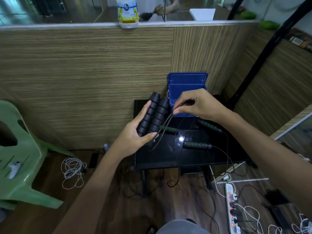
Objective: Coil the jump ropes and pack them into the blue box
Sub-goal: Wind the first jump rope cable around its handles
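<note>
My left hand grips two black ribbed jump rope handles side by side, held above the left end of the black glossy table. My right hand pinches that rope's thin dark cord, which runs down from my fingertips past my left thumb. The open blue box stands at the back of the table, just behind my right hand, lid up against the wall. Three black handles with green rings lie on the table, their cords trailing off the front edge to the floor.
A green plastic chair with a white controller stands at the left. A white coiled cable lies on the wooden floor. A power strip and several cables lie at the lower right. A wood-grain wall rises behind the table.
</note>
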